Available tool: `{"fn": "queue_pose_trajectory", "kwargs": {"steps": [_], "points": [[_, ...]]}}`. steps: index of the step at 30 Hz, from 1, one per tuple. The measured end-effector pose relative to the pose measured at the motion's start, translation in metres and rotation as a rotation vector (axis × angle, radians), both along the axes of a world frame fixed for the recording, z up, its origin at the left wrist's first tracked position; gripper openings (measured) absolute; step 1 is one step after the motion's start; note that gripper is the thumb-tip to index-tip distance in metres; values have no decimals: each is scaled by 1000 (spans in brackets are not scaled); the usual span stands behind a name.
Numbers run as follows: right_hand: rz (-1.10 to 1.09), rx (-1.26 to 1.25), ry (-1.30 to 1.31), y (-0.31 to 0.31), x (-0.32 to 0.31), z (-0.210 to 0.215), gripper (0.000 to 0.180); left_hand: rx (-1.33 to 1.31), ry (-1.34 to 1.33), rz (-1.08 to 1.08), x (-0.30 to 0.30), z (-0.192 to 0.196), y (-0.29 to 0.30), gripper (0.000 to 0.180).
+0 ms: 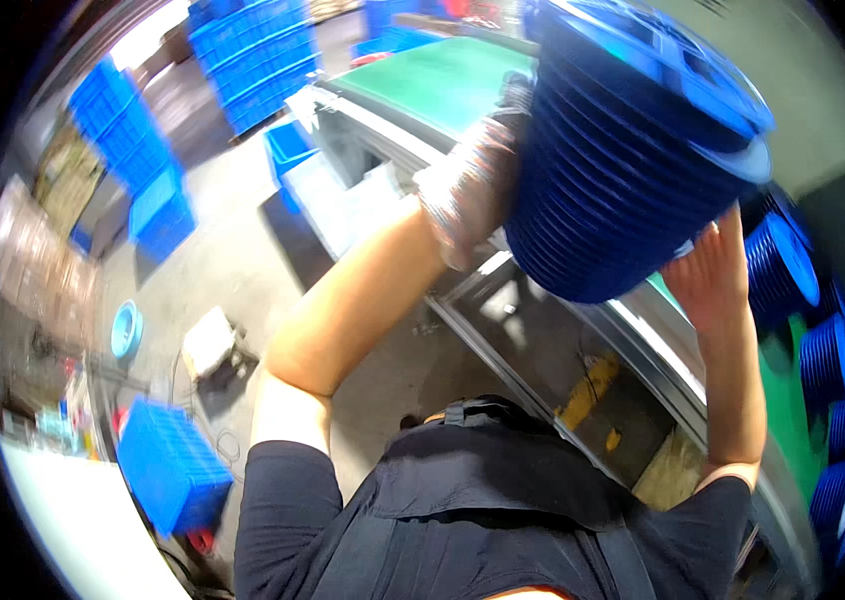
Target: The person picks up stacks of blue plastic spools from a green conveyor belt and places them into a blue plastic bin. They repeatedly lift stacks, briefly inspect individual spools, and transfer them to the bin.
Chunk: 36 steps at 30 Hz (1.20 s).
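You held a tall stack of blue discs [633, 150] raised above the green-topped bench [443, 80], your gloved left hand [468, 190] pressed on its left side, your bare right hand [708, 275] gripping underneath, more blue stacks [793, 270] far right, blue crates [173, 465] on the floor left.

Green-topped workbench [443, 80] on metal frame; stacks of blue discs [828, 360] along its right edge. Concrete floor [243, 260] carries blue crates [171, 462], a small box [208, 342], a light-blue ring [126, 330].
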State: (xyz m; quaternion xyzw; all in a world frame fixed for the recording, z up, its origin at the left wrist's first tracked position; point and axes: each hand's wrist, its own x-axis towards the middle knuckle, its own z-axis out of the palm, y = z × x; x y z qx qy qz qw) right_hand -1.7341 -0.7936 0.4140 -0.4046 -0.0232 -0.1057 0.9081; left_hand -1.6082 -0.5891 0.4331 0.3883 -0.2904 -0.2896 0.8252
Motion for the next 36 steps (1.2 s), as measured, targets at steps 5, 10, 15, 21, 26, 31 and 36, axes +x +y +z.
{"fn": "queue_pose_trajectory", "kwargs": {"steps": [5,10,15,21,26,31,36], "points": [[49,-31,56,104,95,-68,66,-33,83,67,54,-49,109,67],[164,-40,182,194,192,-149,64,26,129,309,104,-114,214,71],[422,-19,279,284,289,-223,75,45,293,774,178,-241,310,79],[555,-23,384,371,422,-276,74,40,594,885,268,-287,386,62],[558,-11,362,442,549,-300,71,-213,233,704,386,-363,467,50],[569,17,318,472,689,-334,72,144,561,958,500,-325,481,58],[455,-71,423,487,787,-305,77,40,573,758,629,-342,507,59]]}}
